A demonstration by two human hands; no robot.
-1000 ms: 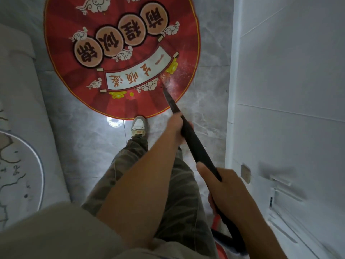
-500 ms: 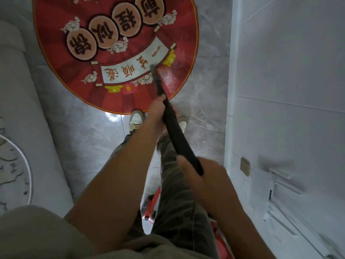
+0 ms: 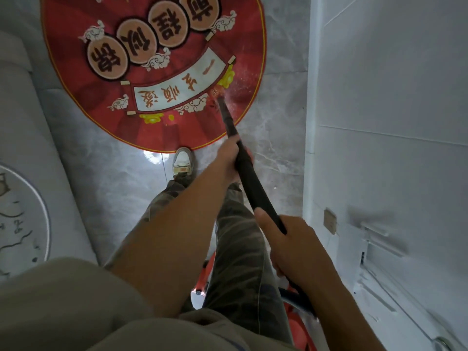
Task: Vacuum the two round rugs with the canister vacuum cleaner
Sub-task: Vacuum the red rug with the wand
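A round red rug [image 3: 106, 115] with a white scroll and dark characters lies on the grey floor ahead. The black vacuum wand [image 3: 249, 178] slants from lower right up to the rug; its tip sits on the rug's right part, where pale dust specks show. My left hand [image 3: 229, 158] grips the wand farther down its length, near the rug's edge. My right hand [image 3: 291, 244] grips the wand's upper end, close to my body. Parts of the red canister [image 3: 206, 277] show behind my legs. A second round rug, pale with a white border [image 3: 43, 214], lies at the left edge.
A white wall [image 3: 392, 122] with a small socket plate [image 3: 330, 220] runs close along the right. My left shoe [image 3: 181, 162] stands at the red rug's near edge. The grey marble floor [image 3: 101, 188] separates the two rugs.
The wand tip has swept right across the red rug, from the scroll back to the dusty right part. Both hands moved with it.
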